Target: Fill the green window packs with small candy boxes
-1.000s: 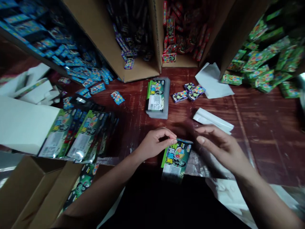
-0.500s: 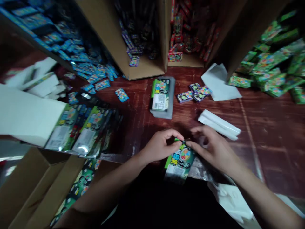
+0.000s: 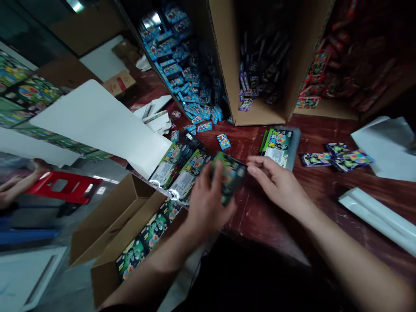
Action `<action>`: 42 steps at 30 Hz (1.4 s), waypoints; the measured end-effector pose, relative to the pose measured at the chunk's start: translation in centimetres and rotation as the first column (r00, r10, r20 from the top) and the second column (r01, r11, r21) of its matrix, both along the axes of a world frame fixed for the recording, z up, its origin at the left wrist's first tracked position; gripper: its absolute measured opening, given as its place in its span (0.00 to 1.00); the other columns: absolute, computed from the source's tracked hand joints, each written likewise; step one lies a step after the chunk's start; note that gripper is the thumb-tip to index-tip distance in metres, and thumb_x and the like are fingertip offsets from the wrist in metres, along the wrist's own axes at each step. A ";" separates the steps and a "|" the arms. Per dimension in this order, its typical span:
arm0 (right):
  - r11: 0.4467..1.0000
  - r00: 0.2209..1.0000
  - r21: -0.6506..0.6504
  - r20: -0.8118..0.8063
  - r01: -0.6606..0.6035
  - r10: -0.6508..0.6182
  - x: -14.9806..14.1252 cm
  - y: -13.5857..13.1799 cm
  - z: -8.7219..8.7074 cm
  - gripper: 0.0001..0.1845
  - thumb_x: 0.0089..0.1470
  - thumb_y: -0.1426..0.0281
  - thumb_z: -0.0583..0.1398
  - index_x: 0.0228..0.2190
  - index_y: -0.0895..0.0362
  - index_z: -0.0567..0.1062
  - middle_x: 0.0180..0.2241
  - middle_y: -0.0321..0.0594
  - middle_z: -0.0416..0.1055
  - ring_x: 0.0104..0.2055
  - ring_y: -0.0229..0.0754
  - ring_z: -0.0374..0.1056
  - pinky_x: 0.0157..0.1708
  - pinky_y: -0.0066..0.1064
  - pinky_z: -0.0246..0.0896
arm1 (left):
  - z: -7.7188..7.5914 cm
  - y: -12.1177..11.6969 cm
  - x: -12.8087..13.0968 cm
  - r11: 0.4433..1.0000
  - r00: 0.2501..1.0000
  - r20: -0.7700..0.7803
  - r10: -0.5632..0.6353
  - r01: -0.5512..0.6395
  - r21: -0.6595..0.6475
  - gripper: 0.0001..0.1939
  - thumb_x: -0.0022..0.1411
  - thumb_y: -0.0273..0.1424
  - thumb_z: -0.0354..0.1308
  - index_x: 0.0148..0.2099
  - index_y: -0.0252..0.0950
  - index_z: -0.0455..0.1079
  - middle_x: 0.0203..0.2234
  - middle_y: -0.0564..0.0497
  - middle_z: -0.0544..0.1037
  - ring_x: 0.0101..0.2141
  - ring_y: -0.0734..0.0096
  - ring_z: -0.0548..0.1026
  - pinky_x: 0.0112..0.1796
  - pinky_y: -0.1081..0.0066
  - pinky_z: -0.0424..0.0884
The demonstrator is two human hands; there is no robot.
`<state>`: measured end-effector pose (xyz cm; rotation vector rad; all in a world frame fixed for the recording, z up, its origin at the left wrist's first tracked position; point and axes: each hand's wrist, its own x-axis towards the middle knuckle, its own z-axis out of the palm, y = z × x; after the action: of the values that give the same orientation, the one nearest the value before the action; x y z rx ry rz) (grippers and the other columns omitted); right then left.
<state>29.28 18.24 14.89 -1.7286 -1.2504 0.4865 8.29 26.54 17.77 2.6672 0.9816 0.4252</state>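
Fingers of the left hand (image 3: 208, 203) bend over one face of a green-and-black packet (image 3: 233, 170) and have hold of it above the table's near edge, the packet tilted and blurred. The right hand (image 3: 280, 185) reaches in from the other side, its thumb and forefinger slightly parted at the packet's upper right corner; whether they touch it, one cannot tell, and nothing else shows between them.

Just left of the held packet, similar bagged packets (image 3: 190, 173) stand leaning in a row on the dark red table (image 3: 250, 203), beside a long white board (image 3: 107, 119). Beyond the right hand, another packet (image 3: 280, 145) lies with its printed face up in a clear plastic tray (image 3: 295, 145). A small blue packet (image 3: 223, 141) lies alone behind the held one. To the right are several purple packets (image 3: 336, 157) overlapping each other, a white sheet (image 3: 385, 149) and a folded white strip (image 3: 378, 219). Cardboard boxes (image 3: 225, 56) along the back hold heaps of small blue, purple and red packets. Below the table's left edge, an open carton (image 3: 107, 225) contains green printed boxes (image 3: 151, 236). Farther left, a co-worker's hand (image 3: 40, 165) is near a red stool (image 3: 63, 187).
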 end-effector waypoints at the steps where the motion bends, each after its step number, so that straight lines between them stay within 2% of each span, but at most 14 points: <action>1: 1.000 0.993 -0.030 0.114 0.005 -0.002 0.7 0.8 -0.4 0.30 0.65 0.50 0.54 0.60 0.55 0.67 0.60 0.49 0.69 0.60 0.53 0.68 0.58 0.47 0.64 | 0.2 2.3 -0.7 0.997 0.998 -0.036 0.057 -0.055 0.053 0.52 0.56 0.36 0.64 0.74 0.37 0.40 0.68 0.32 0.50 0.65 0.36 0.56 0.61 0.44 0.59; 4: 0.982 0.872 -0.162 0.489 0.101 -0.009 3.6 1.0 -3.5 0.46 0.56 0.48 0.62 0.66 0.62 0.59 0.69 0.60 0.51 0.71 0.65 0.47 0.65 0.65 0.45 | 0.3 8.7 -2.3 0.982 0.958 -0.240 0.155 -0.122 0.148 0.50 0.54 0.39 0.64 0.73 0.31 0.46 0.64 0.29 0.57 0.62 0.32 0.61 0.58 0.43 0.62; 7: 0.965 0.796 -0.254 0.595 0.057 0.110 6.0 -0.5 -6.7 0.35 0.58 0.54 0.62 0.61 0.59 0.67 0.66 0.56 0.59 0.68 0.63 0.54 0.65 0.66 0.42 | -0.1 12.0 -3.3 0.985 0.898 -0.415 0.148 -0.096 0.145 0.47 0.55 0.41 0.62 0.71 0.29 0.51 0.62 0.30 0.62 0.60 0.33 0.65 0.57 0.43 0.64; 12: 0.998 0.896 -0.066 0.442 -0.011 0.039 6.1 -3.7 -6.5 0.15 0.65 0.63 0.58 0.47 0.52 0.80 0.51 0.46 0.78 0.55 0.54 0.73 0.61 0.52 0.61 | 0.9 9.9 -2.0 0.985 0.958 -0.257 0.128 -0.092 0.145 0.44 0.58 0.46 0.62 0.70 0.29 0.54 0.67 0.31 0.56 0.66 0.33 0.56 0.63 0.42 0.55; 15: 1.000 0.897 -0.009 0.442 0.012 -0.007 4.2 -5.8 -4.9 0.17 0.67 0.67 0.55 0.53 0.49 0.77 0.53 0.41 0.76 0.55 0.52 0.73 0.60 0.48 0.66 | 1.3 6.3 1.4 0.980 0.994 0.065 0.082 -0.069 -0.187 0.39 0.60 0.50 0.61 0.67 0.36 0.60 0.66 0.38 0.63 0.65 0.44 0.61 0.63 0.46 0.56; 16: 1.000 0.896 0.017 0.444 0.007 -0.013 3.2 -6.7 -4.4 0.20 0.67 0.68 0.55 0.57 0.47 0.74 0.56 0.39 0.74 0.57 0.51 0.72 0.61 0.48 0.65 | 0.9 5.0 2.9 0.905 0.986 0.142 0.092 -0.024 -0.424 0.36 0.61 0.52 0.59 0.65 0.38 0.63 0.62 0.39 0.69 0.61 0.48 0.68 0.61 0.49 0.62; 19: 0.989 0.902 0.097 0.427 -0.112 0.060 0.1 -10.0 -3.4 0.35 0.64 0.72 0.58 0.66 0.36 0.57 0.60 0.32 0.69 0.59 0.50 0.70 0.60 0.48 0.68 | -1.4 1.3 8.0 0.291 0.960 0.208 0.189 0.148 -0.945 0.35 0.63 0.57 0.52 0.58 0.34 0.69 0.50 0.36 0.78 0.46 0.52 0.79 0.46 0.53 0.75; 20: 0.979 0.900 0.102 0.420 -0.178 0.120 -0.7 -11.2 -3.2 0.39 0.63 0.72 0.59 0.68 0.34 0.52 0.60 0.30 0.69 0.58 0.50 0.71 0.58 0.47 0.70 | -2.5 0.3 9.3 0.194 0.950 0.204 0.237 0.159 -0.968 0.33 0.61 0.57 0.56 0.54 0.33 0.72 0.46 0.37 0.80 0.41 0.54 0.80 0.42 0.56 0.76; 23: 0.971 0.892 0.035 0.405 -0.236 0.202 -1.4 -14.1 -2.8 0.42 0.60 0.61 0.62 0.69 0.38 0.50 0.61 0.35 0.67 0.59 0.59 0.69 0.58 0.57 0.69 | -4.9 -2.6 11.5 0.260 0.932 0.327 0.154 0.281 -0.924 0.23 0.58 0.44 0.65 0.50 0.34 0.74 0.43 0.45 0.81 0.41 0.61 0.79 0.43 0.65 0.74; 26: 0.995 0.888 0.006 0.450 0.101 -0.093 0.6 -15.5 -2.9 0.41 0.59 0.52 0.60 0.68 0.52 0.57 0.62 0.53 0.64 0.62 0.70 0.63 0.58 0.66 0.61 | -5.3 -5.4 11.4 0.430 0.935 0.278 -0.218 0.348 -0.833 0.15 0.61 0.39 0.61 0.47 0.34 0.75 0.37 0.48 0.81 0.36 0.64 0.77 0.36 0.71 0.71; 30: 0.971 0.843 -0.053 0.508 0.235 -0.176 3.3 -15.5 -3.1 0.32 0.63 0.51 0.56 0.59 0.60 0.69 0.47 0.55 0.73 0.49 0.60 0.72 0.48 0.54 0.70 | -3.9 -7.3 10.9 0.569 0.873 0.058 -0.485 0.366 -0.736 0.14 0.65 0.39 0.54 0.42 0.33 0.74 0.27 0.50 0.78 0.27 0.69 0.73 0.26 0.74 0.62; 34: 0.979 0.857 -0.032 0.489 0.203 -0.162 3.9 -15.2 -3.1 0.18 0.65 0.55 0.56 0.46 0.55 0.74 0.46 0.48 0.72 0.48 0.53 0.72 0.49 0.46 0.69 | -2.6 -6.9 11.2 0.620 0.874 0.010 -0.486 0.353 -0.700 0.15 0.67 0.40 0.51 0.43 0.34 0.71 0.29 0.49 0.78 0.27 0.71 0.73 0.25 0.75 0.60; 38: 0.978 0.906 -0.032 0.385 0.206 -0.178 3.9 -15.1 -3.4 0.25 0.62 0.50 0.58 0.50 0.56 0.70 0.43 0.47 0.73 0.45 0.51 0.73 0.45 0.43 0.69 | -2.0 -6.4 11.4 0.630 0.849 -0.011 -0.528 0.383 -0.676 0.10 0.67 0.35 0.51 0.42 0.34 0.70 0.28 0.50 0.78 0.25 0.73 0.71 0.26 0.75 0.59; 42: 0.981 0.968 -0.157 0.239 0.116 -0.076 4.2 -15.3 -3.1 0.16 0.64 0.53 0.56 0.40 0.52 0.72 0.37 0.40 0.73 0.39 0.46 0.72 0.39 0.38 0.68 | -1.9 -6.4 11.3 0.614 0.820 -0.022 -0.572 0.411 -0.674 0.10 0.68 0.36 0.51 0.41 0.35 0.70 0.27 0.52 0.76 0.24 0.75 0.69 0.25 0.74 0.57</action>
<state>33.49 2.97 11.83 -2.0274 -1.3111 0.3487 19.64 20.18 15.90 2.2024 0.2830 -0.3254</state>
